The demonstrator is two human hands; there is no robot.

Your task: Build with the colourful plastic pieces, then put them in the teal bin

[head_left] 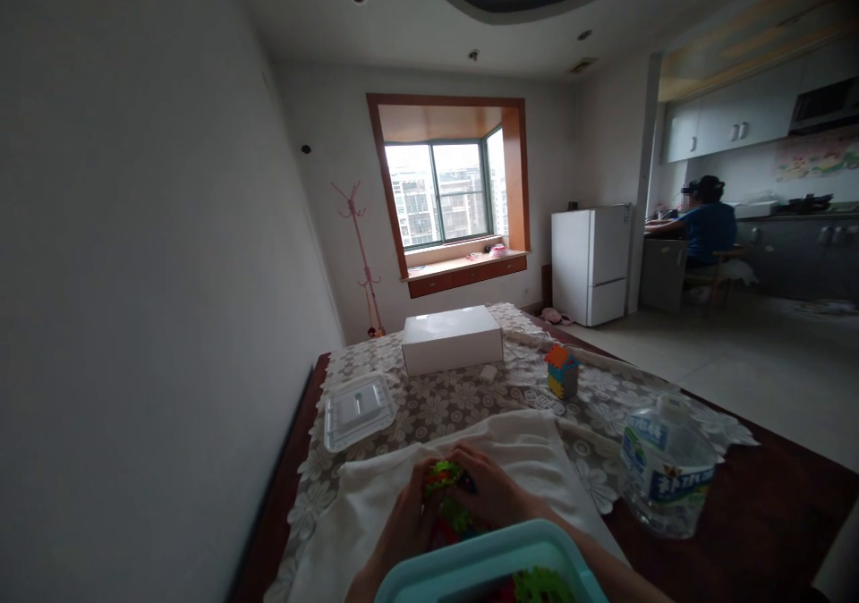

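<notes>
Closest to my lens sits a turquoise tub (pixel 470 549), cut off by the bottom of my view, with green toothed pieces (pixel 543 583) and some red inside it. Just beyond its rim I have 2 bare hands together over a white cloth (pixel 355 518). Left hand (pixel 417 494) and right hand (pixel 493 487) are both curled in, grasping a small bright green cluster (pixel 443 474) between their fingers; from my end I cannot tell how many parts it has. More green and red shows below, between the wrists, but I cannot tell whether it is held or lying on the cloth.

Past the hands, my view takes in a patterned lace tablecloth (pixel 463 399). On it I see a clear plastic lid (pixel 361 411) to the left, a white box (pixel 453 345) farther back, a small block house (pixel 562 375) with an orange top right of the box, and a large clear bottle (pixel 667 473) near the right edge. Well off to the right, 1 person in blue (pixel 711 227) sits beyond a white fridge (pixel 591 267).
</notes>
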